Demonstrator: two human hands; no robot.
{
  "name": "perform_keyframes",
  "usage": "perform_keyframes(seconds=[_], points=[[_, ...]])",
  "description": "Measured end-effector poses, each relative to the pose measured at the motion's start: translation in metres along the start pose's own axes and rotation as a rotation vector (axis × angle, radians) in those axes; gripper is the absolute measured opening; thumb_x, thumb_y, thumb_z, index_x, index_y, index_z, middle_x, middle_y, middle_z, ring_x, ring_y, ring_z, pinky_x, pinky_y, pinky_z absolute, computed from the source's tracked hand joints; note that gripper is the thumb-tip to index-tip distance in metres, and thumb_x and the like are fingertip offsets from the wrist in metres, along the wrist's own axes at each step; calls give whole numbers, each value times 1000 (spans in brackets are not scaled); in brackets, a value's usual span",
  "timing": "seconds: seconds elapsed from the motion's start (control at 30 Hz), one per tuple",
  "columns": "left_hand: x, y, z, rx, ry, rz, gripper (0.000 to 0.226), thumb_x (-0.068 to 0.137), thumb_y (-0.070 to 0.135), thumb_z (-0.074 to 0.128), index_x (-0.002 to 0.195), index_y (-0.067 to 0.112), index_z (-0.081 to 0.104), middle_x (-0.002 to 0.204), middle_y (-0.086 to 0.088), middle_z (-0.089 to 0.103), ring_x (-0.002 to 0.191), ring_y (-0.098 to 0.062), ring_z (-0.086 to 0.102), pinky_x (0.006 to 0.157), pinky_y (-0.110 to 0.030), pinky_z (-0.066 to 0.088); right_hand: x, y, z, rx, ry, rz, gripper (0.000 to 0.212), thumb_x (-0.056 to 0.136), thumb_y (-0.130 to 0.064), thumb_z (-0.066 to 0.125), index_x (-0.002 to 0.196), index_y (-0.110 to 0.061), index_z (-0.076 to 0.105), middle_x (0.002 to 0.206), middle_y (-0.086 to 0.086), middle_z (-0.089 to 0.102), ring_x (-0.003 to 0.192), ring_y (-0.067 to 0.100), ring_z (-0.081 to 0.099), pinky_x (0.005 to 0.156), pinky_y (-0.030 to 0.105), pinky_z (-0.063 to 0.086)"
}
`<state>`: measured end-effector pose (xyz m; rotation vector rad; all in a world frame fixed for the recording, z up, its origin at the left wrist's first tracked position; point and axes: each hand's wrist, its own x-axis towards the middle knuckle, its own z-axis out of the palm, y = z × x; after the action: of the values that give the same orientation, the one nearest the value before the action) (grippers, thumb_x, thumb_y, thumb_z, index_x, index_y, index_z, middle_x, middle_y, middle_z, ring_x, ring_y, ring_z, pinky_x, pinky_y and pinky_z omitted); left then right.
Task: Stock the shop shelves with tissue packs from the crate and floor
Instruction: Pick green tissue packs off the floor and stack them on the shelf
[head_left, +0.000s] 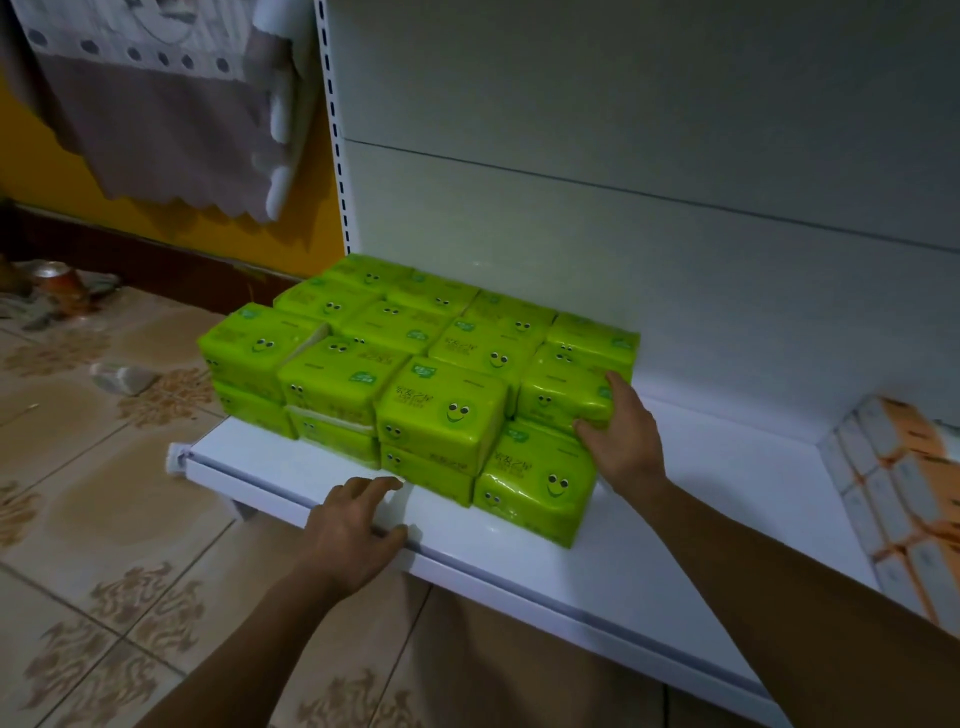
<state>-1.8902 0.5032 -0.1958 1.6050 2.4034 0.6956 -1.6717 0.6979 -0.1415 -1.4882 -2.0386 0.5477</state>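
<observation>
The pack (561, 395) is a soft green brick in glossy, crinkled plastic film printed with smiling faces. It lies on the upper layer at the right end of the front row. The right hand (623, 436) holds its near right corner. The fingers (618, 384) run up the pack's right side and the thumb (589, 430) lies across its front face, so the hand is about half closed round the corner.

Just under the thumb a lower pack (535, 483) sits tilted, jutting forward of the row. Left of the fingers the other packs (441, 405) form a block two layers high and several rows deep, with shiny, slightly puffed tops.

All rest on a smooth, flat white metal shelf (675, 519). The left hand (348, 530) rests on its front edge, holding nothing. Its fingers are loosely spread, the tips just short of the bottom front pack.

Well right of the right fingers stand orange packs (904, 493), blurred. Behind is a plain white panel (623, 156). Left of the left fingers lies a glossy tiled floor (104, 493) with brown swirl patterns and a dented can (57, 283). A scallop-edged cloth (156, 114) hangs above.
</observation>
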Motion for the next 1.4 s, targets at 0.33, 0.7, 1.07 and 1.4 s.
perform_keyframes(seconds=[0.33, 0.7, 1.07, 1.4], points=[[-5, -12, -8, -34, -13, -20, 81, 58, 60, 31, 120, 16, 60, 118, -9, 60, 109, -33, 54, 87, -43, 48, 7, -48, -12, -390, 6, -123, 91, 80, -54, 59, 150, -27, 8, 158, 15, -2, 145, 34, 4, 113, 55, 7], [-86, -99, -80, 227, -120, -273, 52, 87, 46, 49, 135, 28, 40, 139, -3, 42, 124, -21, 40, 98, -30, 36, -28, -169, 68, -181, -159, -456, 85, 84, -36, 61, 150, -22, 11, 156, 16, 14, 140, 33, 23, 112, 43, 24], [-277, -221, -168, 253, 14, -844, 60, 80, 51, 50, 131, 22, 47, 128, -9, 49, 122, -27, 45, 96, -32, 40, -176, -300, 216, -114, -354, -986, 71, 81, -21, 61, 145, -10, 32, 148, 24, 32, 134, 40, 34, 110, 50, 28], [-366, -281, -154, 66, 326, -1126, 44, 79, 32, 63, 118, 11, 59, 112, -19, 56, 108, -37, 54, 91, -42, 44, -327, -336, 317, -164, -899, -870, 73, 88, -34, 58, 149, -21, 19, 155, 10, 19, 140, 30, 23, 110, 43, 27]])
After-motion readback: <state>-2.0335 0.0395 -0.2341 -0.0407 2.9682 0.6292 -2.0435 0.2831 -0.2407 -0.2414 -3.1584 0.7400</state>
